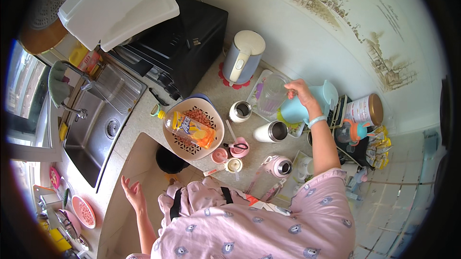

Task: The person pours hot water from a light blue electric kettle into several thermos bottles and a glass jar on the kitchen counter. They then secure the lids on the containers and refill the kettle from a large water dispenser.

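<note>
My right hand (301,95) is closed at the right side of a clear plastic jug (271,95), which stands over a flower-patterned tray (253,97). Beside and partly under my forearm is a light blue lidded pitcher (293,109). Two white thermos bottles without lids, a smaller one (236,115) and a taller one (263,132), stand close by. A pink thermos (274,165) with a strap is nearer my body. Lids with straws, two pink (219,155) and one cream (234,165), lie on the counter. My left hand (134,192) hangs empty, fingers apart, before the counter edge.
A basket (168,115) holds peanuts and a plastic drink bottle (191,129). An electric kettle (243,59) stands near a black oven (201,25). At left is a steel sink (90,133). A can (360,111) and a sippy cup (347,132) sit at right.
</note>
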The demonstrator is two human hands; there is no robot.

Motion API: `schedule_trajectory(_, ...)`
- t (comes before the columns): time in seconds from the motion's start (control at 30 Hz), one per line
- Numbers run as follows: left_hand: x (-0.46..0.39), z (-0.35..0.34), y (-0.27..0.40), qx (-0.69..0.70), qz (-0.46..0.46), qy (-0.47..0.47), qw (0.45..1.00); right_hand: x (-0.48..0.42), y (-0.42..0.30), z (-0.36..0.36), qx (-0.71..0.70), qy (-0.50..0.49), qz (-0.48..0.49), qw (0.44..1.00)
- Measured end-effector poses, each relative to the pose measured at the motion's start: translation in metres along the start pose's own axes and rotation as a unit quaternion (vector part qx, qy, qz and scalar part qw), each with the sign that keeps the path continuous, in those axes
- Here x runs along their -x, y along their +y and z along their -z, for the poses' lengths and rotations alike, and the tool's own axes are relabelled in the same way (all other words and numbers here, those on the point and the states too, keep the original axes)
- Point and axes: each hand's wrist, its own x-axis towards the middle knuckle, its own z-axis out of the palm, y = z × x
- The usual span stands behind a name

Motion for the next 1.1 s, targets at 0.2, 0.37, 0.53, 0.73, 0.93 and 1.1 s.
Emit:
schedule_trajectory(0.2,0.002,-0.008,0.006,-0.013,0.001,-0.001,1.000,-0.009,-0.010,-0.006,0.075,-0.117,-0.017,0.990)
schedule_trajectory(0.37,0.002,-0.009,0.006,-0.019,-0.002,0.001,1.000,-0.015,-0.017,-0.013,0.132,-0.187,-0.047,0.972)
schedule_trajectory(0.53,0.004,-0.008,0.009,-0.007,0.011,0.008,1.000,-0.015,-0.031,-0.023,0.181,-0.206,-0.062,0.960)
schedule_trajectory(0.73,0.006,-0.008,0.002,0.003,0.017,0.010,1.000,-0.018,-0.039,-0.025,0.215,-0.222,-0.083,0.947)
schedule_trajectory(0.93,0.008,-0.011,0.008,0.004,0.021,0.006,1.000,-0.016,-0.043,-0.024,0.234,-0.224,-0.090,0.942)
schedule_trajectory(1.1,0.007,-0.010,0.005,0.005,0.018,0.003,1.000,-0.016,-0.042,-0.027,0.238,-0.237,-0.086,0.938)
